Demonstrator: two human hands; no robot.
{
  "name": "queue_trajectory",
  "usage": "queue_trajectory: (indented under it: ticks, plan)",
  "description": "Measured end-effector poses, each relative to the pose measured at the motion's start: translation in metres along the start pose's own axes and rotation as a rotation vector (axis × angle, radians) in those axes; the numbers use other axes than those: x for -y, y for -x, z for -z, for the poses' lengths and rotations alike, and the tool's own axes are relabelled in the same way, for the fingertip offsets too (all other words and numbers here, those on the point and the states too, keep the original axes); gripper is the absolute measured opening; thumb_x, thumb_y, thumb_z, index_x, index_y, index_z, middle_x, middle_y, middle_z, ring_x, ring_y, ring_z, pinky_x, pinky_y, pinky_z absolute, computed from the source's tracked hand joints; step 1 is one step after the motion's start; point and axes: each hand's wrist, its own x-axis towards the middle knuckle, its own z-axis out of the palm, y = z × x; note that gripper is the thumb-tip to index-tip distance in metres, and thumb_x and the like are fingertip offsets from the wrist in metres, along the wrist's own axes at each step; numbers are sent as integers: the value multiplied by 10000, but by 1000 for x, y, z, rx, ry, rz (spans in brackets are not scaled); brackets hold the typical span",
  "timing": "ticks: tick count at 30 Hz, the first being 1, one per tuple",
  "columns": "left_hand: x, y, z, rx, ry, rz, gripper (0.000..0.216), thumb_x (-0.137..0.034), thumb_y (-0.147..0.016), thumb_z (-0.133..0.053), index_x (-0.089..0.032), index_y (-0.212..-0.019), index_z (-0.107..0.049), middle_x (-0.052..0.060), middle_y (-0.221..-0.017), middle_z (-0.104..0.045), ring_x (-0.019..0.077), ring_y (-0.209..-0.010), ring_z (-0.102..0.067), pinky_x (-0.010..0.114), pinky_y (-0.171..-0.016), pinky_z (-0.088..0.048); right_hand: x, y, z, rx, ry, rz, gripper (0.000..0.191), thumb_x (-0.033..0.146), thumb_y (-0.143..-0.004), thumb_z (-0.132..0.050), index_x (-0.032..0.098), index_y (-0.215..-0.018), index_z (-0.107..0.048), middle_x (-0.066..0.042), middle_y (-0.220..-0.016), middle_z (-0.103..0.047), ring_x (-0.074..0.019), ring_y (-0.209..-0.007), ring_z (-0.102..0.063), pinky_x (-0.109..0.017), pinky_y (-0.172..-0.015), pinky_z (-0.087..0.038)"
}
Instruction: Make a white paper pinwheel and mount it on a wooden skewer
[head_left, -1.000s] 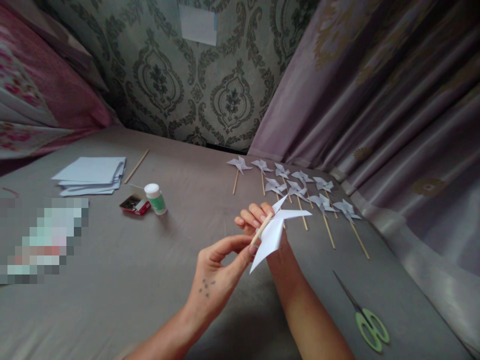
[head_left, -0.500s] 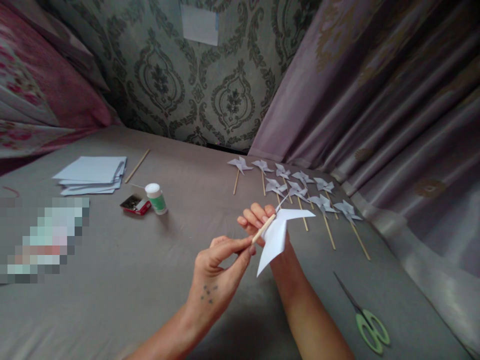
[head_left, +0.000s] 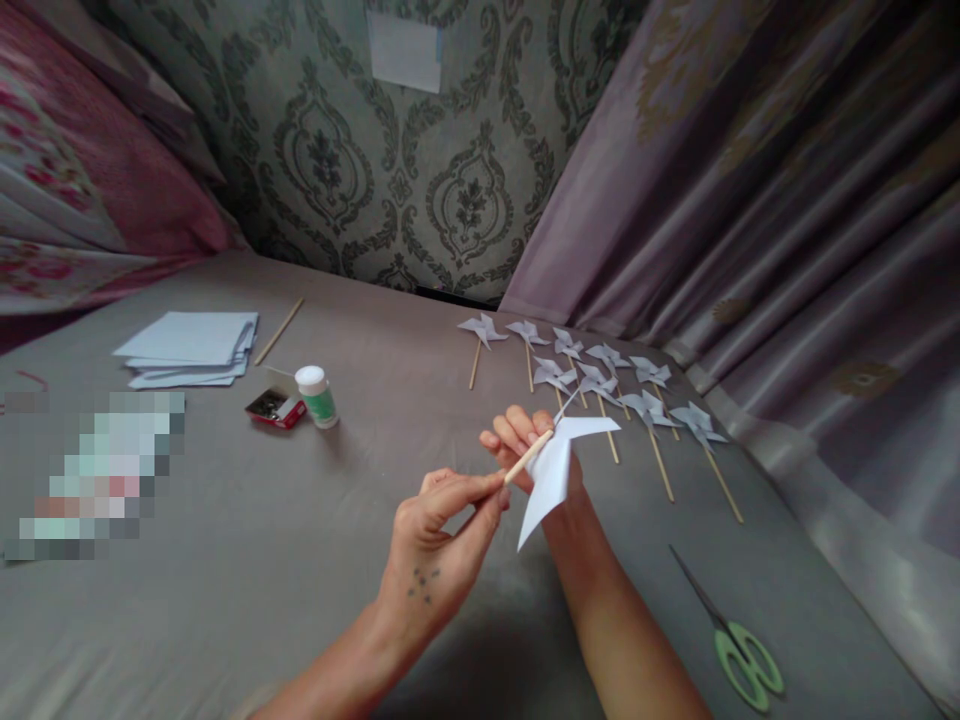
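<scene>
My left hand (head_left: 442, 530) pinches the near end of a wooden stick (head_left: 527, 458) between thumb and fingers. The stick slants up to the right, its far end against a white paper pinwheel (head_left: 553, 470). Behind the paper, my right hand (head_left: 517, 432) is closed on the pinwheel, its fingers curled near the stick's far end. The paper hides part of that hand. One blade points right and another points down toward me. Both hands are held above the grey cloth surface (head_left: 337, 560).
Several finished pinwheels (head_left: 598, 381) lie at the back right. Green-handled scissors (head_left: 739, 650) rest at the near right. Leftward are a paper stack (head_left: 187, 345), a loose stick (head_left: 280, 331), a small red box (head_left: 276, 408) and a white-capped bottle (head_left: 318, 398). A curtain (head_left: 675, 200) hangs at the right.
The whole view has shifted slightly. The pinwheel in my right hand is turned a little, its right-pointing blade now reaching less far right. Both hands keep their grip.
</scene>
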Motion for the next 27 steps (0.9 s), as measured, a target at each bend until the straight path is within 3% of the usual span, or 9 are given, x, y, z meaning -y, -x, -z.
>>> queue_trajectory:
  ticks: [5,8,17,27]
  plan:
    - [-1,0,1,44,54,146,153,-265,-817,-661,-193,-880,-780,34,-678,-727,160,-654,-636,259,-653,-493,0,-1,-3,-7,-36,-15,263,421,-602,-844,291,-536,-626,78,-525,-284,-103,-508,-237,-294,-629,-362]
    - [0,0,1,21,40,149,154,-279,-807,-672,-188,-872,-777,39,-692,-726,161,-659,-635,251,-629,-484,0,-1,-4,-21,-31,-16,250,410,-589,-853,291,-548,-637,78,-530,-296,-102,-514,-250,-296,-638,-369]
    - [3,2,0,-75,-84,-80,102,-247,-800,-673,-222,-833,-767,37,-733,-753,154,-635,-623,288,-695,-478,2,-1,-6,-25,27,9,201,414,-587,-850,309,-607,-680,72,-549,-325,-106,-520,-255,-306,-630,-371]
    - [7,7,0,-37,-277,-258,141,-117,-827,-628,-228,-861,-707,2,-797,-761,124,-636,-654,316,-781,-385,-2,0,-3,29,19,58,226,417,-606,-842,312,-560,-647,68,-546,-293,-115,-524,-248,-309,-656,-375]
